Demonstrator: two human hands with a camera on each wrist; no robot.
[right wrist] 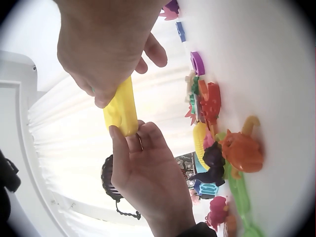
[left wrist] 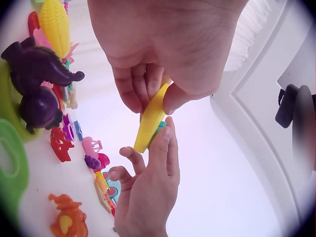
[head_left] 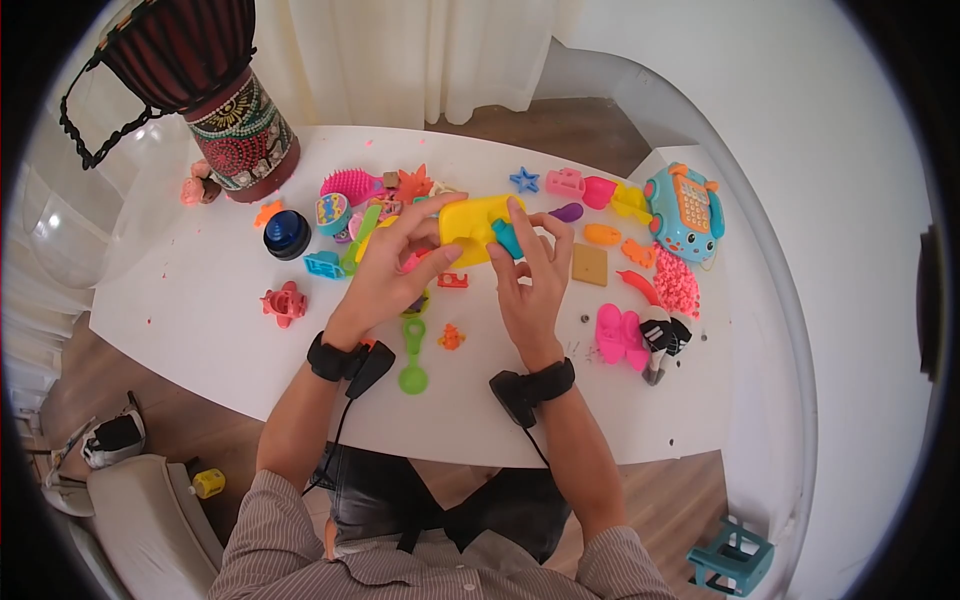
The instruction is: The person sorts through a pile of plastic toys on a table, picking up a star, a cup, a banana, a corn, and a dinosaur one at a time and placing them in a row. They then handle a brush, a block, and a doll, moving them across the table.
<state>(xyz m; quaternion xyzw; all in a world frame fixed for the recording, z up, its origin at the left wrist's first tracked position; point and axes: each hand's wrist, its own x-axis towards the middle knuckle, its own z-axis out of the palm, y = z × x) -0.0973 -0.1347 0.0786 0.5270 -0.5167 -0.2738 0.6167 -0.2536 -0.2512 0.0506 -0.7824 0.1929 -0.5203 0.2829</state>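
Observation:
My left hand (head_left: 395, 270) grips a thick yellow plastic piece (head_left: 462, 222) by its left end, thumb on the near face. Raised over the table, the piece shows its narrow edge in the left wrist view. My right hand (head_left: 530, 295) pinches a small teal piece (head_left: 507, 238) against the yellow one's right side; its fingertips also touch the yellow surface. Fingers mostly cover the teal piece, so its full shape is hidden. Below the hands lie a green scoop-like toy (head_left: 413, 355) and a small orange animal figure (head_left: 452, 337).
Toys crowd the white table (head_left: 220, 330): a dark blue round button (head_left: 287, 234), a pink brush (head_left: 350, 185), a toy phone (head_left: 686, 210), pink beads (head_left: 677, 282) and a magenta mould (head_left: 620, 335). A tall patterned drum (head_left: 240, 135) stands at the back left.

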